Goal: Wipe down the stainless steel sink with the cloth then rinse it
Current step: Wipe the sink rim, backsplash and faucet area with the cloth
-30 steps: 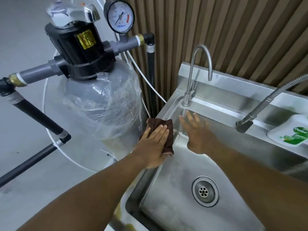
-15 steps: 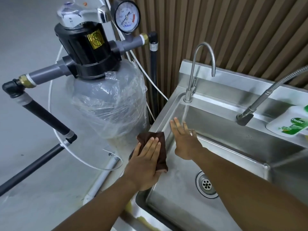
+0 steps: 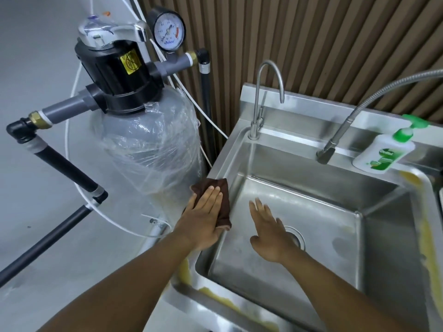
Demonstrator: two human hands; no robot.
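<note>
The stainless steel sink (image 3: 374, 219) fills the right half of the view, with a round drain (image 3: 297, 237) in its floor. My left hand (image 3: 203, 219) lies flat on a dark brown cloth (image 3: 212, 185), pressing it on the sink's left rim. My right hand (image 3: 268, 231) hovers open and empty inside the basin, fingers spread, partly covering the drain. A gooseneck faucet (image 3: 261, 92) stands at the back left corner. A flexible spray hose (image 3: 340, 135) hangs over the back edge.
A grey filter tank (image 3: 148, 149) wrapped in plastic, with black valve head and pressure gauge (image 3: 169, 27), stands just left of the sink. A white and green soap bottle (image 3: 383, 152) lies on the back ledge. Yellowish residue (image 3: 424, 236) streaks the right and front rims.
My left hand has slid the cloth towards me along the left rim. My right hand has pulled back from the rear wall, over the basin floor near the drain. The view has risen.
</note>
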